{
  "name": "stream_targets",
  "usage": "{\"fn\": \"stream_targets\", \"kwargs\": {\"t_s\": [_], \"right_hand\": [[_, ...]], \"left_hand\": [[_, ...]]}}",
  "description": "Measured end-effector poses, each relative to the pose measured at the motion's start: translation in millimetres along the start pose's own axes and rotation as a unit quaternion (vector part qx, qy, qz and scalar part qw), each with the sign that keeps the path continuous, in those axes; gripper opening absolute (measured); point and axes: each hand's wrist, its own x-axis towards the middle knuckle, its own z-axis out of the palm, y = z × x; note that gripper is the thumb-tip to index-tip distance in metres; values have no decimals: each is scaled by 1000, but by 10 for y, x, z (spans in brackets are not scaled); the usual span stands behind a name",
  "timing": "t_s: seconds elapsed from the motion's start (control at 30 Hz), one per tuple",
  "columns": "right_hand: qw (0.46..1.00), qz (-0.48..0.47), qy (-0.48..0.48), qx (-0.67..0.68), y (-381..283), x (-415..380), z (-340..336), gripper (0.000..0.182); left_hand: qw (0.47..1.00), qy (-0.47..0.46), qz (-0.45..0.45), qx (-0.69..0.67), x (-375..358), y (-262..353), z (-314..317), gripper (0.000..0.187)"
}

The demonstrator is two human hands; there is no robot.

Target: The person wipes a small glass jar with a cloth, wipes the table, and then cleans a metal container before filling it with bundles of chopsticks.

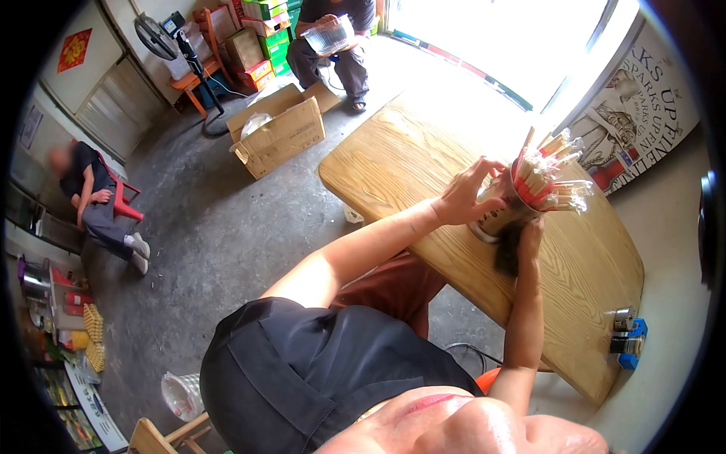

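A tall metal-looking container [495, 219] leans toward the right over the wooden table [423, 159]. Packed in its mouth are several bundles of disposable chopsticks [535, 175] in clear plastic wrappers with red parts. My left hand [470, 195] grips the container's side from the left, fingers bent over its far side and thumb on the near side. Just below the rim, my right hand [532, 233] is closed against the near right side; its fingers are mostly hidden. Beside it is a dark, fuzzy-looking thing [508, 251] that I cannot make out.
Small jars [626, 344] and a blue holder [637, 333] stand at the table's right edge by the wall. An open cardboard box [283, 140] sits on the floor. One person [333, 45] holds a clear plastic tray; another [94, 189] sits on a red chair at left.
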Motion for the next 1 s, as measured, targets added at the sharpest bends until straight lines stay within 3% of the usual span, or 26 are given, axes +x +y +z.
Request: {"fn": "stream_targets", "kwargs": {"t_s": [0.07, 0.23, 0.4, 0.5, 0.6, 0.7, 0.77, 0.8, 0.87, 1.0], "right_hand": [[1000, 17, -19, 14, -265, -64, -46, 47], [999, 37, 8, 13, 163, 42, 31, 48], [998, 5, -28, -48, -220, -54, -62, 47], [999, -22, -13, -33, -88, -10, -44, 46], [999, 18, -21, 29, -26, 3, -36, 45], [998, -43, -22, -41, 152, 27, -28, 44], [981, -63, -33, -181, 102, 10, -89, 45], [981, -64, -33, -180, 98, 9, -61, 45], [999, -26, -8, -17, 121, 20, 6, 45], [995, -58, -24, -82, 75, 23, -18, 45]], "left_hand": [[1000, -1, -1, 2, -4, -5, 2, 68], [1000, 3, 4, 0, 2, 7, -2, 68], [1000, 5, 7, -2, 5, 14, -5, 68], [1000, 6, 7, -4, 8, 26, -4, 67], [1000, 4, 5, -2, 8, 24, -6, 67], [1000, 4, 5, -1, 3, 20, -7, 67], [1000, 4, 6, 0, 3, 15, -5, 68], [1000, 4, 7, 0, 2, 12, -3, 68], [1000, 3, 6, -1, 3, 9, -1, 68], [1000, 2, 6, -1, 4, 10, -5, 67]]}}
